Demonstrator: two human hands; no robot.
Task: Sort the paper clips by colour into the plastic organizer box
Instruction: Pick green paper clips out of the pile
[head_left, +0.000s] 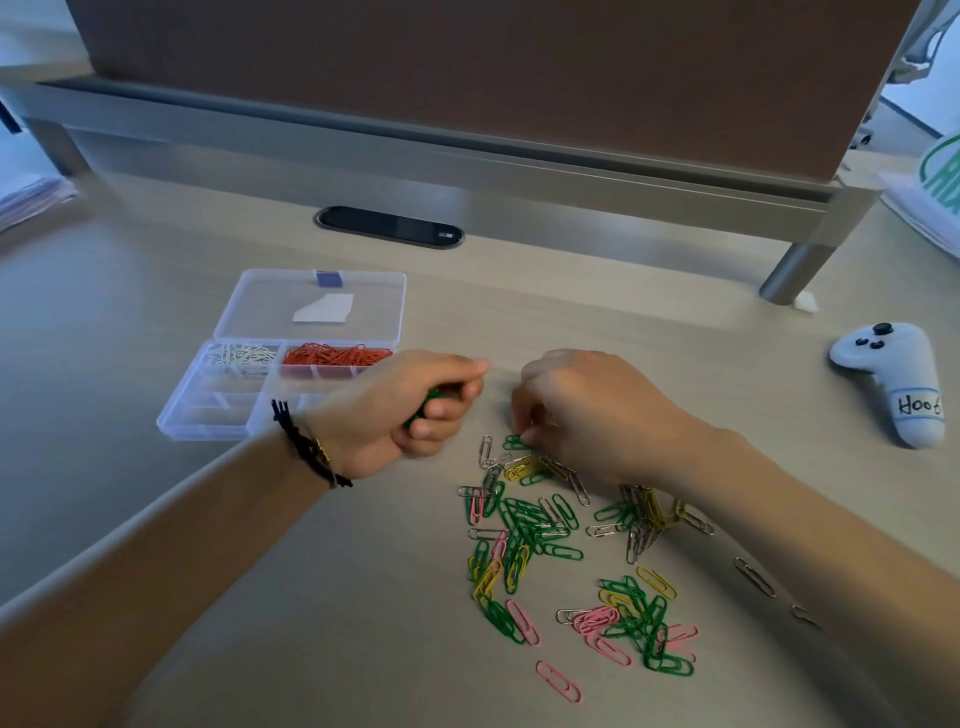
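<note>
A loose pile of paper clips (540, 530) in green, yellow, pink and silver lies on the desk in front of me. My left hand (405, 410) is closed in a fist around a bunch of green clips (427, 402), just right of the organizer box (218, 415). My right hand (587, 415) rests at the pile's far edge, its fingertips pinching a green clip (514, 442) on the desk. The clear box stands open; white clips (240, 355) fill its far left compartment and red clips (335, 355) the far right one. The nearer compartments look empty.
The box lid (311, 304) lies flat behind the box with a white scrap on it. A white game controller (893, 379) labelled by hand lies at the right. A desk divider with a metal leg (795, 270) and a cable slot (389, 227) stand behind.
</note>
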